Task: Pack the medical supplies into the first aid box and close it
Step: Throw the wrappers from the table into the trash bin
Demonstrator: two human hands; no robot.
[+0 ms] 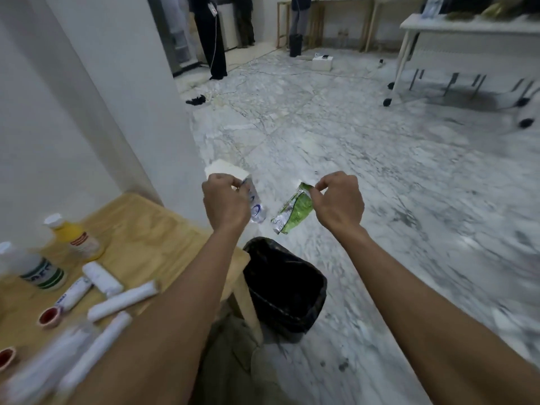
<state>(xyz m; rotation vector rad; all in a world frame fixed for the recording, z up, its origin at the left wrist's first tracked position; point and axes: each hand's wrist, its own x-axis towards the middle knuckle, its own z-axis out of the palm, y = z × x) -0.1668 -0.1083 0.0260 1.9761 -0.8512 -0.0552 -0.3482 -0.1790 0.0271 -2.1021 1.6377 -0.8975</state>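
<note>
My left hand [226,201] pinches a clear plastic wrapper with blue print [256,207] and also holds a white pad [226,170] above it. My right hand [340,201] pinches the top of a torn green and silver wrapper [292,213], which hangs down. Both hands are out over the floor, above a black-lined bin [287,287]. On the wooden table [140,226] at lower left lie several white bandage rolls [122,299], a yellow bottle [77,236], a white bottle with a green label [38,270] and red tape rolls [49,315]. No first aid box is in view.
A white wall and pillar [102,97] stand at left behind the table. The marble floor [380,171] stretches ahead. People stand at the far back [211,33]. A white table on castors [467,30] is at the far right, and cables lie on the floor.
</note>
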